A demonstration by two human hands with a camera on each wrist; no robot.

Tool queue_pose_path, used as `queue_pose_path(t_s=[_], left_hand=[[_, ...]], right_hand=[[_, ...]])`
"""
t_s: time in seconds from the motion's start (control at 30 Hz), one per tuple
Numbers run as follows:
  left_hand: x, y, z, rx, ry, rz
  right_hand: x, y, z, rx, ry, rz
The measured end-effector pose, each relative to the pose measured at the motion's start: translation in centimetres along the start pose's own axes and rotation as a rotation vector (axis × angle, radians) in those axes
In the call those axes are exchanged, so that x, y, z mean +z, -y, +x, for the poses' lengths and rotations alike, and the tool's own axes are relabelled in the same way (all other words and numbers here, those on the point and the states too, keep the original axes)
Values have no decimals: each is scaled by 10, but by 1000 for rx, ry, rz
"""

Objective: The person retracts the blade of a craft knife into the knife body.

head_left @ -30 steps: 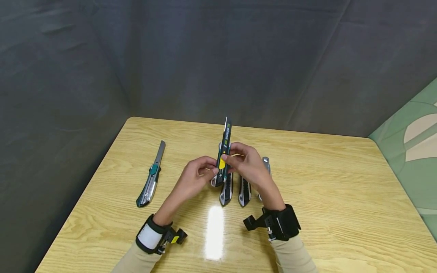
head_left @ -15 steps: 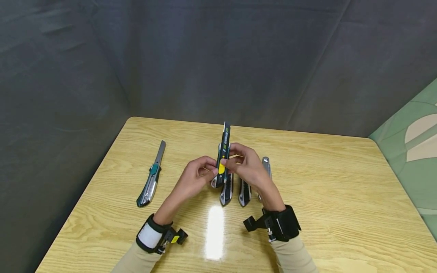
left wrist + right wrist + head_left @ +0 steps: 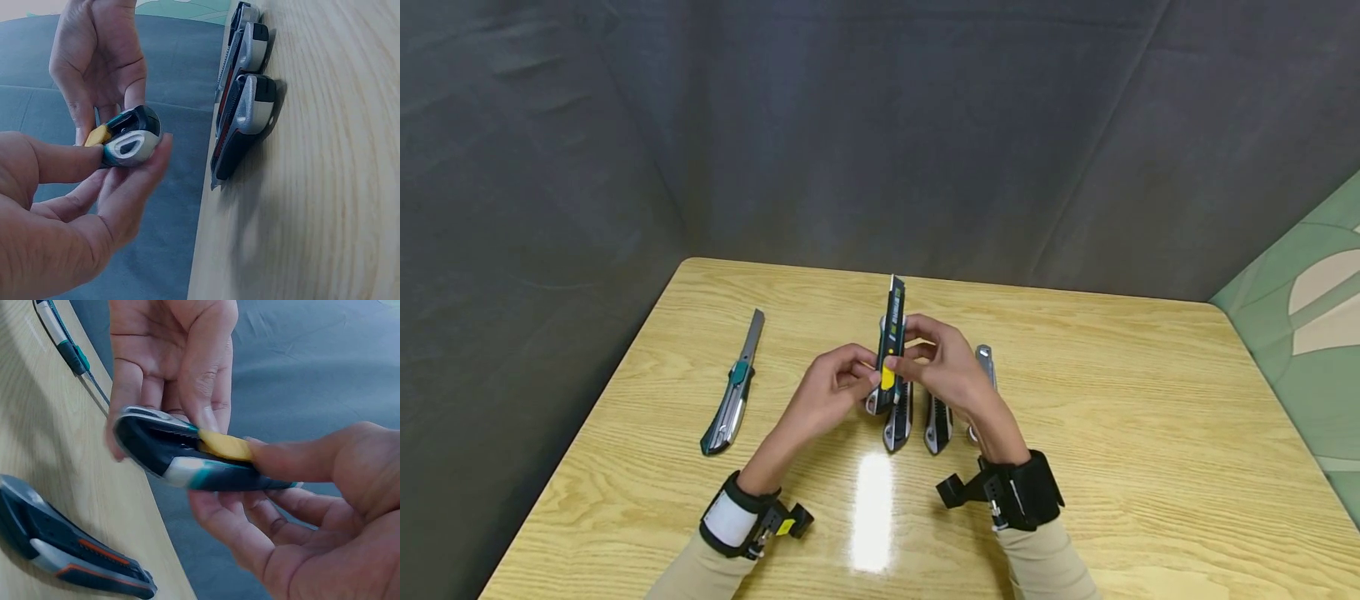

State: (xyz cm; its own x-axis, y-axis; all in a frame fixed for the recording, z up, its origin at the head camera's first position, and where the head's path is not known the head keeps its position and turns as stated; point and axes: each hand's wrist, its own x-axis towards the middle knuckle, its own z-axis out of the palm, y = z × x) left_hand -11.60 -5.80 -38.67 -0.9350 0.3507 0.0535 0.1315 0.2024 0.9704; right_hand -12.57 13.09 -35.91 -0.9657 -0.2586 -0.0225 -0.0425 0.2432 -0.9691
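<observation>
Both hands hold a black, teal and grey utility knife (image 3: 896, 321) above the table, its blade end pointing away. The left hand (image 3: 827, 393) pinches its rear end between thumb and fingers. The right hand (image 3: 951, 367) grips it from the other side, with the thumb against the yellow slider (image 3: 226, 446). Only a short tip of the dark blade (image 3: 897, 284) shows past the handle in the head view. In the left wrist view the pale rear end (image 3: 132, 149) faces the camera.
A teal-and-silver utility knife (image 3: 727, 407) lies at left with a long blade out. Beneath the hands lie two black-and-grey utility knives (image 3: 897, 427). A slim silver knife (image 3: 985, 360) is partly hidden by the right forearm. A dark curtain (image 3: 880, 133) hangs behind the table.
The yellow slider has moved back toward the rear under the right thumb. Less blade sticks out of the held knife. The left hand has stayed almost still.
</observation>
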Motion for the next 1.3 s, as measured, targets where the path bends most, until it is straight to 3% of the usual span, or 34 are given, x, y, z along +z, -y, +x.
queue_pose_path(t_s=[0.47,1.1,1.3], left_hand=[[0,0,-1,-20,6,-51],[-2,0,0,-42,5,-70],[-4,-17,-5,-67,27,-85]], right_hand=[[2,32,-14,13,27,-29],[-1,34,-14,-7,40,-61],[0,33,-14,-13,51,-61]])
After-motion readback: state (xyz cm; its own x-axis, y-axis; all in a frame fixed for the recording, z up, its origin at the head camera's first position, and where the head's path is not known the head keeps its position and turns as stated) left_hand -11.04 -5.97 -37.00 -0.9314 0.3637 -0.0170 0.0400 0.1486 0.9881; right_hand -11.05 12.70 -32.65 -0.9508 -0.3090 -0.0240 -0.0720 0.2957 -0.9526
